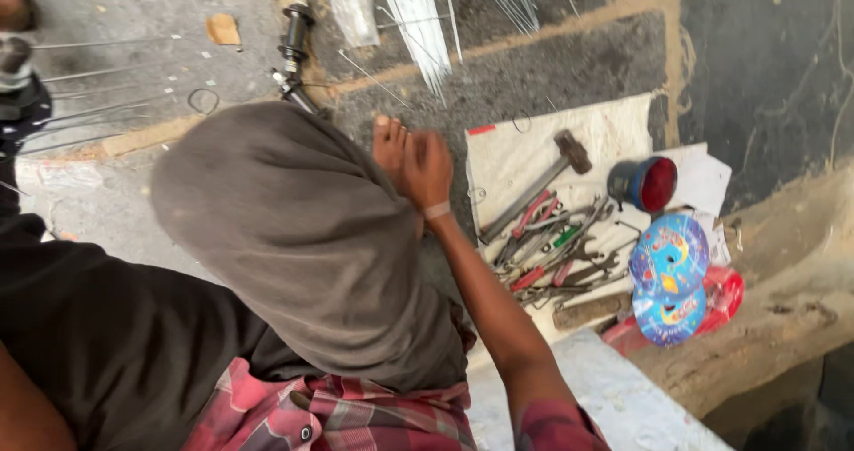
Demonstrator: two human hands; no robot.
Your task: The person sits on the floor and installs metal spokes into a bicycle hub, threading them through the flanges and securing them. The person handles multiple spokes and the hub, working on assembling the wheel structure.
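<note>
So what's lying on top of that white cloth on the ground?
On the white cloth lie a hammer, a heap of pliers and spanners and a red-faced round can. Whatever lies beneath the heap is covered.

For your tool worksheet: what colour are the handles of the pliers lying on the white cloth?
Red, on the pliers; head view shows them.

Bare floor [551,77] lies open between the bundle of white spokes [422,24] and the cloth [614,126]. On the cloth, the hammer [543,184], the heap of pliers and wrenches [556,251], the red lamp [645,184] and the blue discs [669,277] crowd the way. The raised knee [302,229] blocks the left.
</note>
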